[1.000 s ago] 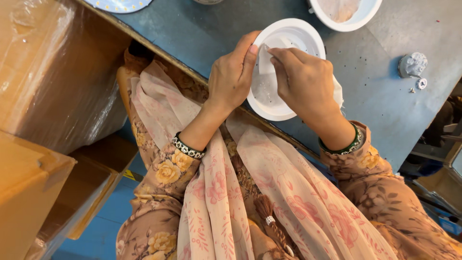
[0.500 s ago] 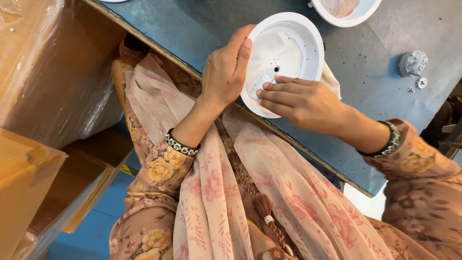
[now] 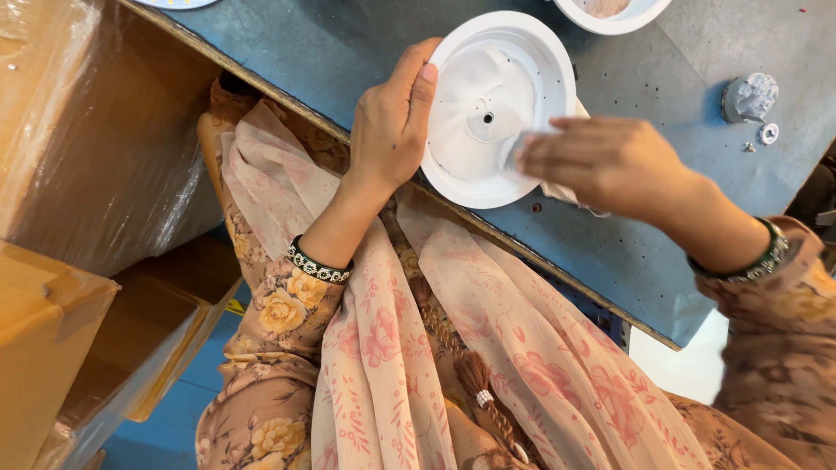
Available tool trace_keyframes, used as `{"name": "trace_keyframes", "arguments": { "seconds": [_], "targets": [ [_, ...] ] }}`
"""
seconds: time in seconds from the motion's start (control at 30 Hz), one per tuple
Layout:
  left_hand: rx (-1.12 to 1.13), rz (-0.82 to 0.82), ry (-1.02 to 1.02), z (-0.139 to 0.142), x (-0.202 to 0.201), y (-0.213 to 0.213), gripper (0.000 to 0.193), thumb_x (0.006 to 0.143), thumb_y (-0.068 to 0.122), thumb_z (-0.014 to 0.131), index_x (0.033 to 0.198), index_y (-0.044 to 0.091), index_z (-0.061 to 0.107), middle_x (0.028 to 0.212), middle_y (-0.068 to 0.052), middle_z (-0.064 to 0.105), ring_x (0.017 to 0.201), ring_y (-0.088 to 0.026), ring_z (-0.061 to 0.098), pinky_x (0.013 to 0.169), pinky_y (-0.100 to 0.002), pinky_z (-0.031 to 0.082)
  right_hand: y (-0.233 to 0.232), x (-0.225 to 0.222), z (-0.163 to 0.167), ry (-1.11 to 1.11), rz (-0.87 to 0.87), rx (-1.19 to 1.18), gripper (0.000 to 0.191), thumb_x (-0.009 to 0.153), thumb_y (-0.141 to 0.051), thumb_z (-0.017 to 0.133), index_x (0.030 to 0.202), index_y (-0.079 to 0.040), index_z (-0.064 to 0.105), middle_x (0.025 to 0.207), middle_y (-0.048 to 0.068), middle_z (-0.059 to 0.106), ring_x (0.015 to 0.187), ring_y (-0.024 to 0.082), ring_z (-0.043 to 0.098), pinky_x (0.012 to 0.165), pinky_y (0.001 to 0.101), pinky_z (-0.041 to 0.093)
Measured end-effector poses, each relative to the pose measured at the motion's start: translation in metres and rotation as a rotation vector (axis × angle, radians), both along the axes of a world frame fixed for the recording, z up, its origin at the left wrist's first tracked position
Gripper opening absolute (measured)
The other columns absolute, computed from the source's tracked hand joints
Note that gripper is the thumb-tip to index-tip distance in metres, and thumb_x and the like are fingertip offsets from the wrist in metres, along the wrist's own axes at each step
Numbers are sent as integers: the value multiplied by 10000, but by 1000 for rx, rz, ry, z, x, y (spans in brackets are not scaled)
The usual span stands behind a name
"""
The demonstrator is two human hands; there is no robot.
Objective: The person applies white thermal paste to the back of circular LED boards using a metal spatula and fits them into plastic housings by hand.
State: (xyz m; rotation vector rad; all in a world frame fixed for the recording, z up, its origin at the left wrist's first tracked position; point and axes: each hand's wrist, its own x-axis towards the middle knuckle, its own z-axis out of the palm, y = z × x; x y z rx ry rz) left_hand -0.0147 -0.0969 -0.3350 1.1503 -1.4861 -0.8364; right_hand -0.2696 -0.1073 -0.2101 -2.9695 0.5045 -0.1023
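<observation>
A round white plastic housing (image 3: 496, 104) with a small hole in its middle lies at the near edge of the blue-grey table (image 3: 305, 52). My left hand (image 3: 392, 126) grips the housing's left rim, thumb on the edge. Over the right side of the housing hovers my right hand (image 3: 601, 165), blurred, fingers pinched on a small pale piece whose kind I cannot tell. A crumpled white cloth or film (image 3: 562, 187) shows under that hand.
A second white round housing (image 3: 614, 13) sits at the table's far edge. A small grey metal part (image 3: 749, 96) and a tiny washer (image 3: 768, 133) lie to the right. Plastic-wrapped cardboard boxes (image 3: 78, 130) stand to my left, below the table.
The housing has turned and shifted so its inside faces up fully. My right hand has pulled back to the right, off the housing's middle. My left hand stays on the rim.
</observation>
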Motion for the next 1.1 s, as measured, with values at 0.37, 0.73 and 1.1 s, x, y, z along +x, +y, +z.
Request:
{"name": "trace_keyframes", "arguments": {
  "seconds": [0.37, 0.73, 1.1],
  "targets": [
    [-7, -2, 3, 1, 0, 1, 353, 1187, 325, 360, 1389, 126, 571, 969, -140, 764, 888, -326, 772, 753, -404, 587, -23, 60, 0, -38, -64, -260, 297, 931, -17, 668, 1210, -82, 748, 1196, 5, 736, 994, 172, 706, 792, 314, 584],
    [11, 0, -12, 0, -2, 1, 351, 1177, 314, 359, 1386, 130, 573, 918, -114, 764, 821, -295, 776, 720, -406, 581, 31, 20, 2, 136, -27, -123, 299, 834, -110, 694, 1131, -103, 732, 1130, 11, 726, 995, 192, 721, 828, 321, 617],
    [90, 24, 150, 10, -3, 13, 388, 1191, 371, 425, 1448, 84, 375, 1135, -201, 745, 1029, -345, 769, 879, -384, 589, 20, -8, -27, -471, -680, 140, 183, 1034, 79, 730, 1196, -3, 753, 1101, 128, 745, 941, 217, 744, 833, 286, 583]
  ]
}}
